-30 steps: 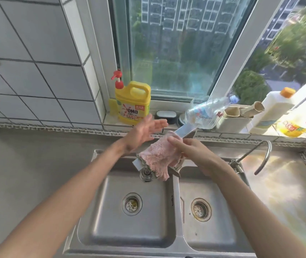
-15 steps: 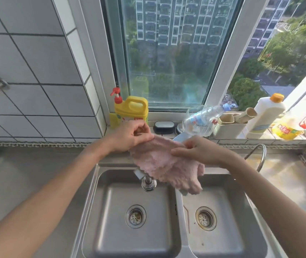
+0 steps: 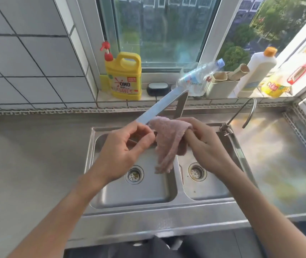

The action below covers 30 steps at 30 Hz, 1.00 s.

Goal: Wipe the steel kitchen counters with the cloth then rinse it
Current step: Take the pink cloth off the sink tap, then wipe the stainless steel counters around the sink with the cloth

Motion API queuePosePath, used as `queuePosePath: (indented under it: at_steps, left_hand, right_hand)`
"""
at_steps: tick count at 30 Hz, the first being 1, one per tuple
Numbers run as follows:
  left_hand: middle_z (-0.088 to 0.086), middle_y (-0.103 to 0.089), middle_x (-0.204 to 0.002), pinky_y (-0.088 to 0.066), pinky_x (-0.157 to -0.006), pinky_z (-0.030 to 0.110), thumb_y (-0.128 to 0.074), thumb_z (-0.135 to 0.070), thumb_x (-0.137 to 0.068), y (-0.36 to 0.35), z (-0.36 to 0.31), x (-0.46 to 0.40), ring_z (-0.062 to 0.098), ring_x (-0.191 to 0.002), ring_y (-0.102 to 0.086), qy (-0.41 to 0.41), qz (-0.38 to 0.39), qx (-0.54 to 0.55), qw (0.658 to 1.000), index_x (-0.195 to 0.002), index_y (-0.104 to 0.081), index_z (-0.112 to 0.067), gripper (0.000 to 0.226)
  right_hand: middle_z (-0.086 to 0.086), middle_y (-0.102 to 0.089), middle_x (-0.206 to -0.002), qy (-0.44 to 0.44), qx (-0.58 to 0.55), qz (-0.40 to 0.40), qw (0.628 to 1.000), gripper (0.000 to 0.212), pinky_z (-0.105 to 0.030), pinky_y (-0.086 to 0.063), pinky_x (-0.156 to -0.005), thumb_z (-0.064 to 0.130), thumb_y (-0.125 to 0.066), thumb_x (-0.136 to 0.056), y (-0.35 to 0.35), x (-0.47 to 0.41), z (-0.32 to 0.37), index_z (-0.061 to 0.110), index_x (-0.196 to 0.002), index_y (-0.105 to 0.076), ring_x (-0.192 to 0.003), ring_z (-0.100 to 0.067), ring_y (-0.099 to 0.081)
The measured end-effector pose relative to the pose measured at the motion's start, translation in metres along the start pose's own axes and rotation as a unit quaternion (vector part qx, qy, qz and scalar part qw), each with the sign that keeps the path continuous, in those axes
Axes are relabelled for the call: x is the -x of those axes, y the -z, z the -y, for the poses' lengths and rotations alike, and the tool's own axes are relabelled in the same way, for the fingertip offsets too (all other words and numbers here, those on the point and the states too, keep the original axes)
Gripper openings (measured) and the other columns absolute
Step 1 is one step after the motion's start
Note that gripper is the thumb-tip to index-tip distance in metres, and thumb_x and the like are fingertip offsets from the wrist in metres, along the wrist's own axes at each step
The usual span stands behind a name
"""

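Note:
A pink fluffy cloth (image 3: pixel 167 144) hangs bunched over the divider of the steel double sink (image 3: pixel 130 200). My left hand (image 3: pixel 124 149) has its thumb and fingers curled and pinches the cloth's left edge. My right hand (image 3: pixel 206 146) grips the cloth's upper right corner, which drapes over its fingers. The long pale faucet spout (image 3: pixel 159 107) slants down from the sill to just behind the cloth. No water is visible. Steel counter (image 3: pixel 29 164) lies to the left of the sink, and more counter (image 3: pixel 282 161), sunlit, to the right.
On the window sill stand a yellow detergent bottle (image 3: pixel 124 77), a dark soap dish (image 3: pixel 157 88), a clear plastic bottle (image 3: pixel 196 77), a white bottle (image 3: pixel 256 71) and a yellow oil bottle (image 3: pixel 278 84). A small curved tap (image 3: pixel 243 114) rises right of the sink.
The cloth, spread wide between both hands half a second ago, now hangs gathered and narrower. Both hands have come lower over the sink, and the view has tilted down.

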<state>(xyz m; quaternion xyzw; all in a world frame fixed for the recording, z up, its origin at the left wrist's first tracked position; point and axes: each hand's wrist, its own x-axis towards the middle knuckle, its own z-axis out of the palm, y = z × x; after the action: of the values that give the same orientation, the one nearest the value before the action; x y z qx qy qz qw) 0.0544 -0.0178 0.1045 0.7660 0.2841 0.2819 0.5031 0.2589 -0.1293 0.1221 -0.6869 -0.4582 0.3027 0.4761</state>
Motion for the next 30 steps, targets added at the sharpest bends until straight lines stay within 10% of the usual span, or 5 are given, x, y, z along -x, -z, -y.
queuePosePath:
  at_steps: [4,9,16,30]
  left_hand:
    - [-0.011,-0.079,-0.100,-0.057,-0.087,0.022,-0.070,-0.024,-0.101,-0.015,0.046,0.058,0.011,-0.099,-0.075,0.083,0.003,-0.026,0.996,-0.105,-0.075,-0.028,0.007]
    - [-0.024,-0.078,-0.107,-0.054,-0.090,0.012,-0.070,-0.022,-0.100,-0.037,0.088,0.142,-0.001,-0.103,-0.074,0.175,0.024,-0.032,0.984,-0.110,-0.075,-0.035,0.018]
    - [-0.019,-0.080,-0.106,-0.058,-0.100,0.030,-0.070,-0.024,-0.100,-0.073,0.110,0.222,0.002,-0.105,-0.074,0.253,0.013,-0.032,0.967,-0.101,-0.078,-0.039,0.017]
    - [-0.021,-0.080,-0.099,-0.052,-0.083,0.009,-0.071,-0.016,-0.100,-0.164,0.043,0.331,-0.002,-0.094,-0.075,0.180,0.139,-0.075,0.971,-0.101,-0.079,-0.031,0.017]
  right_hand:
    - [-0.003,-0.072,-0.081,-0.054,0.004,-0.009,0.999,0.029,-0.046,-0.055,-0.065,0.007,-0.048,-0.108,-0.009,0.051,-0.042,0.020,-0.115,-0.073,-0.067,-0.021,-0.063]
    - [0.011,-0.066,-0.067,-0.130,0.008,-0.020,0.991,0.032,-0.017,-0.049,-0.054,0.007,-0.046,-0.107,-0.012,0.112,-0.083,0.023,-0.098,-0.072,-0.058,-0.006,-0.059]
    - [0.015,-0.066,-0.063,-0.143,0.012,-0.051,0.988,0.033,-0.017,-0.047,-0.055,0.003,-0.048,-0.105,-0.001,0.194,-0.120,0.020,-0.103,-0.076,-0.055,-0.002,-0.056]
    - [0.013,-0.076,-0.083,-0.203,-0.036,-0.169,0.964,0.034,-0.037,-0.057,-0.065,0.011,-0.049,-0.106,0.043,0.419,-0.130,0.030,-0.106,-0.077,-0.069,-0.005,-0.063]
